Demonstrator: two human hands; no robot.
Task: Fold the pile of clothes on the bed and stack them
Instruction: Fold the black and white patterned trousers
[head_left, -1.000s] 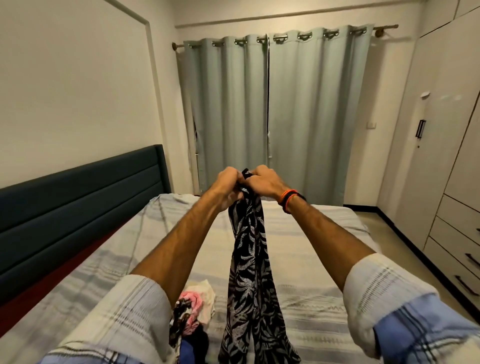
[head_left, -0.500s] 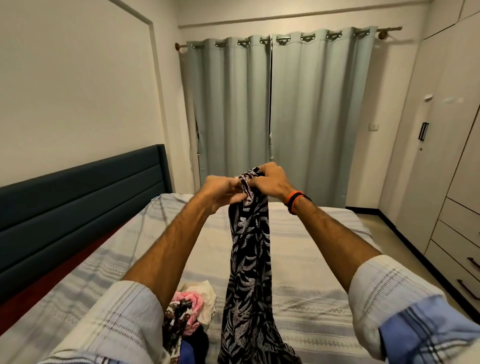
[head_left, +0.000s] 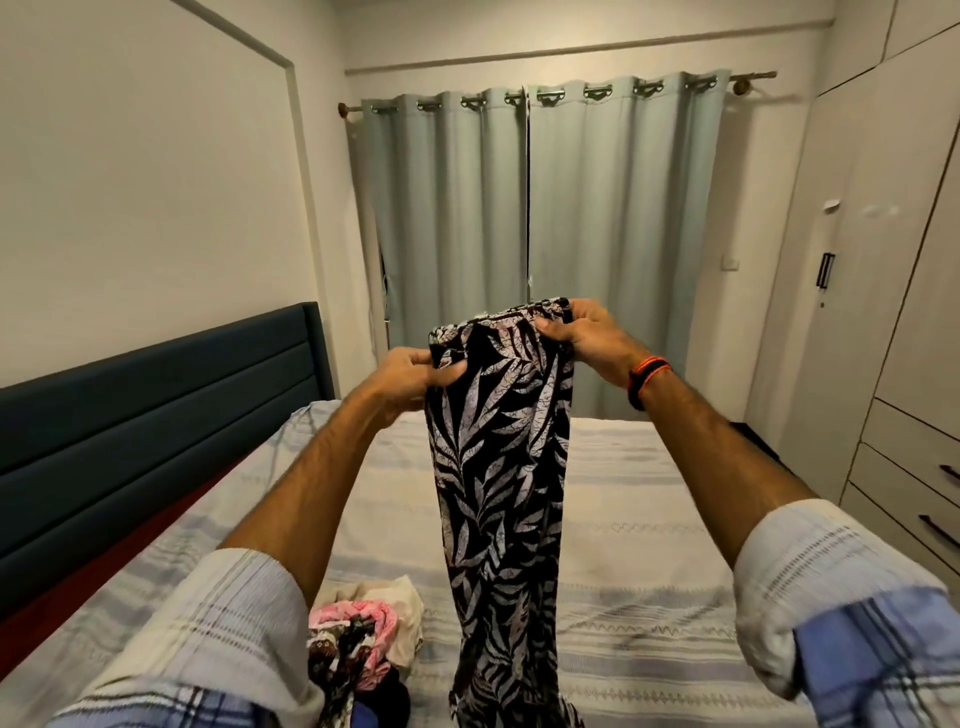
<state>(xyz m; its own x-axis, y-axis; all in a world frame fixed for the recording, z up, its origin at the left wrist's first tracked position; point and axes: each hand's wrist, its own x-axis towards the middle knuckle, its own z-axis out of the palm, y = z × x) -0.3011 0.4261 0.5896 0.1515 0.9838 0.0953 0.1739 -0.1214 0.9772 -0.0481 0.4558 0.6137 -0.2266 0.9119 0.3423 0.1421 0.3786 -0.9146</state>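
Here we see the leaf-print garment (head_left: 501, 467) held up in the air over the bed (head_left: 649, 519), its top edge spread between 2 hands while the rest hangs straight down. The left hand (head_left: 410, 376) pinches the left corner and the right hand (head_left: 587, 338) grips the right corner. The pile of clothes (head_left: 363, 639) lies on the bed just beside the left sleeve (head_left: 208, 639).

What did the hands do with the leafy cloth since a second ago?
The left hand and right hand moved apart, spreading the top of the cloth wide where it had been bunched between them. Both still grip it, and it still hangs over the bed. The pile has not moved.
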